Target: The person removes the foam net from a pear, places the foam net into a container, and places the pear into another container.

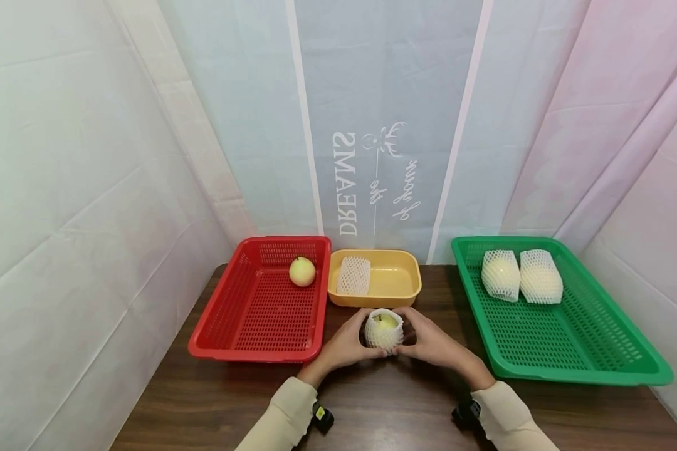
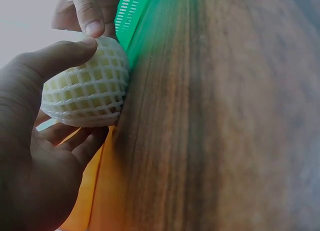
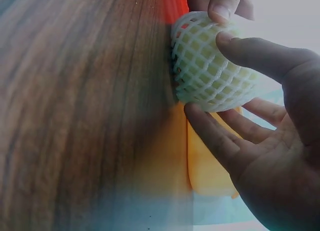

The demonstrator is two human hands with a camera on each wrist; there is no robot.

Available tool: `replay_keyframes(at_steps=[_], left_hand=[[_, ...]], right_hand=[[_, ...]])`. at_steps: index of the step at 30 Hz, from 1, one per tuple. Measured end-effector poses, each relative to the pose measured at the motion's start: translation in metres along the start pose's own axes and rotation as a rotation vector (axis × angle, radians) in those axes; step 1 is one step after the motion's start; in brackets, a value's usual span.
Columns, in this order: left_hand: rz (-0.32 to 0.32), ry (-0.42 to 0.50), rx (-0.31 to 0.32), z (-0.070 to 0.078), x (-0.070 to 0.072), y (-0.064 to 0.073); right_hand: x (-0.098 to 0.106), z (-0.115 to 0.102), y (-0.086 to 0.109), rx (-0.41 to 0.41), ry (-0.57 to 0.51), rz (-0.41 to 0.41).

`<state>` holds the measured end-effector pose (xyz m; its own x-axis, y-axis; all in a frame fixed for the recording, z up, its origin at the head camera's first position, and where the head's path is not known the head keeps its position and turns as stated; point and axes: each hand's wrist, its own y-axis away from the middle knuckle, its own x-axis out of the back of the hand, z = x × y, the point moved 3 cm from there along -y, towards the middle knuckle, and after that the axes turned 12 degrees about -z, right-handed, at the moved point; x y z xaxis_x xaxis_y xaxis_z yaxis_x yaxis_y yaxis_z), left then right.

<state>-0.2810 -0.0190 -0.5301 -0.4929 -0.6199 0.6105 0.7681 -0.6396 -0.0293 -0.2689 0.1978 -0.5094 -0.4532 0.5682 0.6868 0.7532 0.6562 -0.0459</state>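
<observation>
Printed fabric (image 1: 259, 125) is hanging beyond the far edge of the desk (image 1: 395, 407). The dark wood-grain desk is carrying all containers. The green basket (image 1: 581, 376) is occupying the far right corner, its slotted wall rising toward the desk's right edge. The red basket (image 1: 254, 356) is occupying the far left corner. The yellow tray (image 1: 393, 280) is standing at the middle of the far edge, just beside the red basket.

Both hands are working midway between the left and right edges, on the near side of the tray. The left hand (image 1: 346, 344) and the right hand (image 1: 433, 341) are gripping one netted fruit (image 1: 383, 332) from opposite sides, thumbs bearing on its near side and fingers curling around its far side. The fruit's stem end is showing through the net's open top. Two wrapped fruits (image 1: 500, 275) are lying side by side in the green basket, toward the far edge. A flat foam net (image 1: 353, 276) is lying in the tray's left half. A bare fruit (image 1: 302, 272) is resting in the red basket, toward its far right corner.
</observation>
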Motion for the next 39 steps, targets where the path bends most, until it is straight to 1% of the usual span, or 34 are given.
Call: replay_keyframes(at_steps=[7, 10, 19, 24, 29, 35, 37, 39], left_hand=[[-0.004, 0.001, -0.006, 0.000, -0.002, 0.001], [-0.005, 0.000, -0.011, 0.002, -0.002, 0.001], [-0.018, -0.042, -0.027, 0.007, -0.002, 0.001], [0.000, -0.066, -0.028, 0.012, -0.002, 0.001], [0.033, -0.093, -0.034, 0.021, 0.001, 0.002], [0.063, -0.130, -0.040, 0.038, 0.008, 0.006], [0.075, -0.145, -0.054, 0.044, 0.009, 0.007], [0.092, -0.180, -0.077, 0.051, 0.011, 0.008]], right_hand=[[-0.002, 0.000, -0.001, -0.041, 0.106, 0.000], [-0.003, -0.002, -0.002, -0.042, 0.114, 0.002], [-0.005, -0.002, -0.003, -0.040, 0.114, 0.017], [-0.004, -0.001, -0.004, -0.043, 0.116, 0.014], [-0.004, -0.001, -0.004, -0.043, 0.116, 0.012], [-0.005, 0.000, -0.003, -0.046, 0.098, 0.004], [-0.005, 0.000, -0.003, -0.048, 0.092, 0.002], [-0.004, 0.000, -0.003, -0.048, 0.084, 0.000]])
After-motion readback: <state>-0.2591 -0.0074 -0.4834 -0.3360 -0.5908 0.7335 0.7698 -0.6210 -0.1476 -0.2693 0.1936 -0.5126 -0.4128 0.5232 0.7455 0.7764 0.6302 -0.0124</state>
